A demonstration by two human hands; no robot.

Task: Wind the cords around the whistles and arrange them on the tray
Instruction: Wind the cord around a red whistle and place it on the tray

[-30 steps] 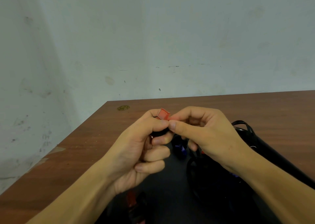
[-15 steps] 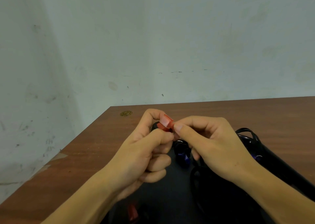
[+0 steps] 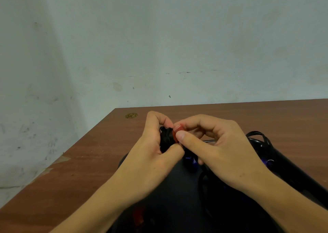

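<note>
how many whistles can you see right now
3, maybe more hidden. Red whistle pinched between both hands; blue whistle on the tray below the right hand; another red one at the tray's near edge.

Wall (image 3: 159,37) fills the upper half of the frame: pale grey-green paint, flat even light, no hard shadows. Scuffs and dark specks on it, a thin broken dark line right of centre, a faded blotch (image 3: 117,86) left of centre. At the far left a second wall face (image 3: 21,108) meets it, dirtier, with smudges and grey marks low down. Bench (image 3: 88,161) takes the lower half: reddish-brown wood grain, back edge running along the wall, left edge slanting down to the lower left corner. Small gold-coloured round mark (image 3: 131,115) near its back left corner. Chipped pale patches (image 3: 62,159) along the left edge.
</note>
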